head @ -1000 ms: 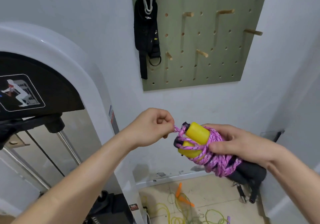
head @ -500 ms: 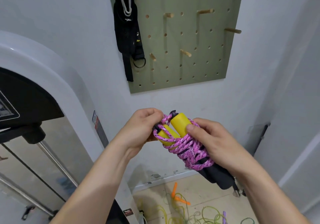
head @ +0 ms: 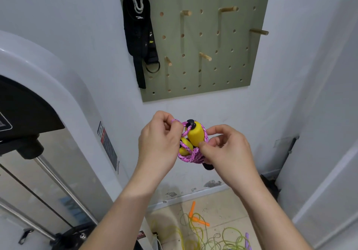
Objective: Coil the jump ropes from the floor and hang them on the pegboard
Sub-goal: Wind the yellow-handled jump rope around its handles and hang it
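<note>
While holding pink jump rope (head: 190, 156), wound around its yellow handles (head: 195, 137), in mid-air below pegboard (head: 213, 42): pinching a top loop with left hand (head: 158, 145), clasping bundle with curled right hand (head: 226, 151). On floor beneath, loose green rope (head: 193, 236), orange handles (head: 201, 221).

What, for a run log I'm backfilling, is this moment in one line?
left hand: pinches pink rope loop | right hand: holds its bundle | pegboard: rope not hung | floor: green rope lying loose
</note>
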A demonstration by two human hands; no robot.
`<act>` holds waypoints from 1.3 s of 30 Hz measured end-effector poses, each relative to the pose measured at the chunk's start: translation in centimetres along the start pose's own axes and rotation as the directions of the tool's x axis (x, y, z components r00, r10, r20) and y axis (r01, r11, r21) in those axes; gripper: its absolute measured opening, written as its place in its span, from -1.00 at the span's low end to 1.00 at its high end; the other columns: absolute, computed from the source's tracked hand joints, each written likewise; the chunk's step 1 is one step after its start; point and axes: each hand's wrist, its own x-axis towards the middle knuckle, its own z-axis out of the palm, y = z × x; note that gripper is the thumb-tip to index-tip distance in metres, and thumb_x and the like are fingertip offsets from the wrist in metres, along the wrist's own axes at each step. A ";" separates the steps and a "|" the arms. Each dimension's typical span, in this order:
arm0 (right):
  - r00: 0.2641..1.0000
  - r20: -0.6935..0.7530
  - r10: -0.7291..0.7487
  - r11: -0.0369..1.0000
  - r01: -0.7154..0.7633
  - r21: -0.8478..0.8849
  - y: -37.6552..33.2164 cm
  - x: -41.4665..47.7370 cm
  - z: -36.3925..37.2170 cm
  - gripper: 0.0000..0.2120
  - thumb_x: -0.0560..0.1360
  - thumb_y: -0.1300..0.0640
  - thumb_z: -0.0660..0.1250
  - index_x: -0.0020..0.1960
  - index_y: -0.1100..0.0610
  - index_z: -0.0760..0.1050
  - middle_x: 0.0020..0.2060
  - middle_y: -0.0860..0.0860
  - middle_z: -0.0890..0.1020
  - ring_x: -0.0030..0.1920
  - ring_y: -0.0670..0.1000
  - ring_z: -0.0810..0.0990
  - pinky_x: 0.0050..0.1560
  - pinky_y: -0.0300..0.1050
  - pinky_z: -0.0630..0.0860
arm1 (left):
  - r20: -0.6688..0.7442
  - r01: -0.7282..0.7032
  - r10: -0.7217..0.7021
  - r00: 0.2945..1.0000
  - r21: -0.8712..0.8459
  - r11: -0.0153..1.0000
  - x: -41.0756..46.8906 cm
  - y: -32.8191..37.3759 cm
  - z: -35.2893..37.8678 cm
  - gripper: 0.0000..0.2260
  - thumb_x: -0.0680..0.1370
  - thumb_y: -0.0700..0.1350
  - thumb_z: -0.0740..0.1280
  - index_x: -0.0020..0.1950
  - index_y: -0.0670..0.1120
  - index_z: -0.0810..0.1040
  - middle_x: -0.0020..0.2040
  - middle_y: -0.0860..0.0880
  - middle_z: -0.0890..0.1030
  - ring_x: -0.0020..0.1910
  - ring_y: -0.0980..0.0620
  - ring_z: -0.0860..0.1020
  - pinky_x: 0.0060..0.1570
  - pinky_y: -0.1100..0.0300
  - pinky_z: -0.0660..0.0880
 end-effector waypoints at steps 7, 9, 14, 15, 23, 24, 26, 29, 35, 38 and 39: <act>0.998 0.055 0.014 0.996 -0.019 0.086 -2.5 0.2 -1.0 -0.90 0.41 0.32 0.41 -0.12 0.17 0.55 -0.52 0.04 0.59 -0.51 0.01 0.61 -0.48 -0.23 0.50 | -0.069 -0.242 0.259 0.963 0.195 0.951 -0.2 0.5 -0.4 -0.91 0.48 -0.14 0.30 -0.19 -0.07 0.40 -0.42 0.08 0.43 -0.37 0.06 0.42 -0.32 0.12 0.34; 0.994 -0.020 -0.109 0.994 0.108 -0.032 -2.4 -0.1 -0.7 -0.91 0.43 0.25 0.45 -0.16 0.10 0.56 -0.51 -0.02 0.58 -0.51 -0.03 0.59 -0.47 -0.19 0.52 | -0.035 -0.174 0.179 0.983 0.109 0.979 0.3 0.4 -0.7 -0.91 0.47 -0.16 0.32 -0.22 -0.07 0.44 -0.46 0.08 0.42 -0.41 0.06 0.38 -0.33 0.15 0.36; 0.911 -0.025 -0.412 0.839 0.369 -0.399 -0.9 -0.7 0.7 -0.94 0.44 0.04 0.43 -0.14 0.00 0.58 -0.37 -0.09 0.58 -0.32 -0.08 0.60 -0.24 -0.02 0.55 | 0.023 -0.206 0.205 0.978 0.124 0.971 0.4 0.4 -1.5 -0.91 0.45 -0.16 0.35 -0.22 -0.04 0.47 -0.46 0.06 0.47 -0.36 0.06 0.44 -0.32 0.14 0.41; 0.930 0.043 -0.366 0.846 0.351 -0.401 -0.8 -0.3 0.4 -0.90 0.43 -0.02 0.41 -0.14 -0.01 0.59 -0.34 -0.10 0.61 -0.28 -0.12 0.61 -0.20 -0.02 0.55 | 0.045 -0.258 0.254 0.966 0.153 0.954 0.3 0.6 -1.7 -0.91 0.44 -0.16 0.36 -0.22 -0.03 0.47 -0.45 0.07 0.48 -0.36 0.06 0.45 -0.32 0.14 0.42; 0.768 0.546 -0.334 0.942 0.285 0.175 -3.3 2.7 -1.6 -0.42 0.40 0.08 0.51 0.33 -0.15 0.36 0.11 -0.19 0.60 0.10 -0.15 0.59 0.03 -0.27 0.52 | 0.187 -0.091 0.148 0.971 -0.286 0.954 2.7 2.1 -4.3 -0.85 0.50 -0.28 0.33 -0.25 -0.10 0.50 -0.45 0.03 0.51 -0.46 0.08 0.44 -0.42 0.22 0.43; 0.759 0.556 -0.340 0.939 0.306 0.157 -3.8 2.7 -1.4 -0.28 0.34 0.00 0.57 0.38 -0.20 0.28 0.12 -0.21 0.59 0.07 -0.17 0.59 0.01 -0.29 0.51 | 0.221 0.014 0.083 0.972 -0.402 0.916 3.1 2.3 -4.4 -0.82 0.52 -0.32 0.31 -0.26 -0.12 0.50 -0.45 0.00 0.53 -0.47 0.08 0.45 -0.43 0.25 0.42; 0.795 0.462 -0.392 0.900 0.436 0.013 -4.4 2.8 -0.4 0.00 0.18 -0.12 0.63 0.43 -0.33 0.10 0.20 -0.24 0.52 0.14 -0.17 0.56 0.12 -0.21 0.49 | 0.288 0.146 0.018 0.958 -0.538 0.830 3.9 2.9 -4.6 -0.81 0.50 -0.35 0.31 -0.28 -0.14 0.51 -0.46 -0.03 0.53 -0.50 0.10 0.43 -0.48 0.31 0.40; 0.762 0.283 -0.582 0.680 0.647 -0.345 -4.9 3.1 1.1 -0.01 0.17 -0.16 0.56 0.41 -0.34 0.02 0.15 -0.24 0.47 0.01 -0.10 0.54 -0.06 -0.10 0.53 | 0.368 0.136 0.033 0.929 -0.425 0.895 5.9 3.9 -5.7 -0.85 0.43 -0.36 0.35 -0.31 -0.17 0.52 -0.47 -0.06 0.51 -0.51 0.09 0.43 -0.47 0.33 0.40; 0.589 0.409 -0.697 0.083 0.632 -0.770 -8.9 4.0 -0.2 -0.13 -0.04 -0.04 0.57 0.25 0.01 0.44 -0.32 -0.02 0.42 -0.51 0.08 0.40 -0.50 -0.20 0.10 | 0.288 -0.104 0.094 0.953 0.020 0.994 9.6 6.2 -8.2 -0.92 0.28 -0.24 0.40 -0.39 -0.15 0.53 -0.52 -0.02 0.54 -0.48 0.05 0.46 -0.37 0.20 0.41; 0.512 0.446 -0.734 -0.070 0.597 -0.799 -10.3 3.5 -0.5 -0.28 0.07 0.11 0.53 0.22 0.07 0.48 -0.35 0.05 0.38 -0.53 0.11 0.36 -0.48 -0.14 0.15 | 0.192 -0.064 0.069 0.979 -0.031 0.997 10.2 6.7 -8.1 -0.91 0.26 -0.23 0.38 -0.42 -0.14 0.50 -0.51 -0.04 0.53 -0.48 0.03 0.45 -0.39 0.17 0.42; 0.480 0.462 -0.746 -0.136 0.569 -0.811 -10.5 3.4 -0.6 -0.36 0.13 0.16 0.47 0.21 0.08 0.50 -0.35 0.08 0.38 -0.54 0.10 0.34 -0.47 -0.12 0.15 | 0.179 -0.085 0.084 0.980 -0.002 0.996 10.3 6.7 -7.9 -0.90 0.25 -0.22 0.38 -0.43 -0.11 0.48 -0.51 -0.02 0.51 -0.48 0.05 0.43 -0.40 0.19 0.40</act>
